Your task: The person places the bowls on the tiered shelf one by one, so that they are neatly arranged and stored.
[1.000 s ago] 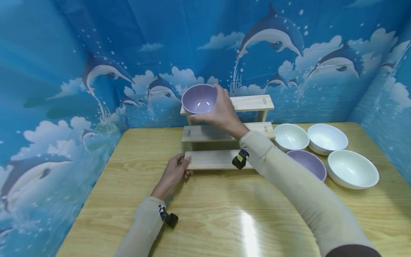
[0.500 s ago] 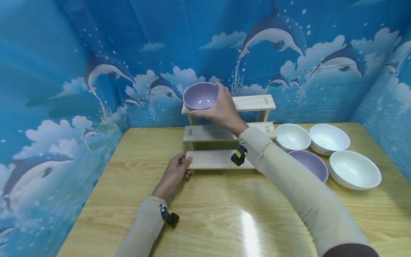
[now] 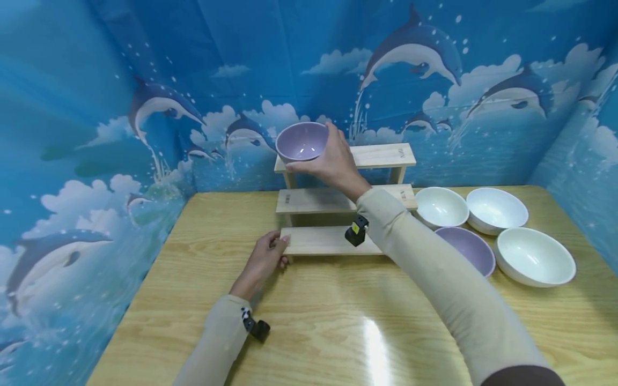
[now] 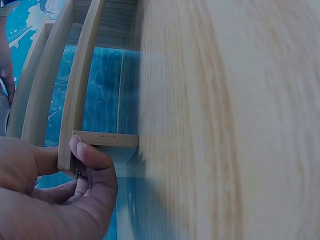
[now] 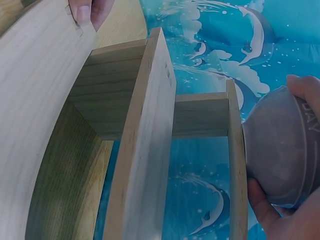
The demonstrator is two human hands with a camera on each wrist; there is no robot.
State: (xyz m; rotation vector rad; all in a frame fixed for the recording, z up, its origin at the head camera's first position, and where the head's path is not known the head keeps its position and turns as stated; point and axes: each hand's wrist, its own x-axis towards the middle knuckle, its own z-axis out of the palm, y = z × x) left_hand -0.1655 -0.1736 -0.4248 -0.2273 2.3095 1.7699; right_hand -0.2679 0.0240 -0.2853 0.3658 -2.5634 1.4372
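Observation:
A three-step wooden shelf [image 3: 333, 239] stands at the back of the table. My right hand [image 3: 333, 163] grips a purple bowl [image 3: 301, 142] by its right side, thumb at the front and fingers behind. The bowl is upright at the left end of the top step, and in the right wrist view the base of the bowl [image 5: 277, 145] is right at that step's board [image 5: 237, 160]. My left hand [image 3: 263, 257] pinches the left end of the lowest step; in the left wrist view, thumb and fingers [image 4: 95, 157] close round the board's corner [image 4: 67, 162].
Right of the shelf, three pale bowls, a small one [image 3: 441, 207], a white one [image 3: 497, 210] and a large one [image 3: 535, 257], stand with another purple bowl [image 3: 467, 249], partly behind my right sleeve. A blue dolphin backdrop [image 3: 232, 80] hangs behind the wooden table [image 3: 309, 321].
The purple bowl in my right hand has shifted slightly up in the view, onto the top step's left end. My left hand keeps its pinch on the lowest step.

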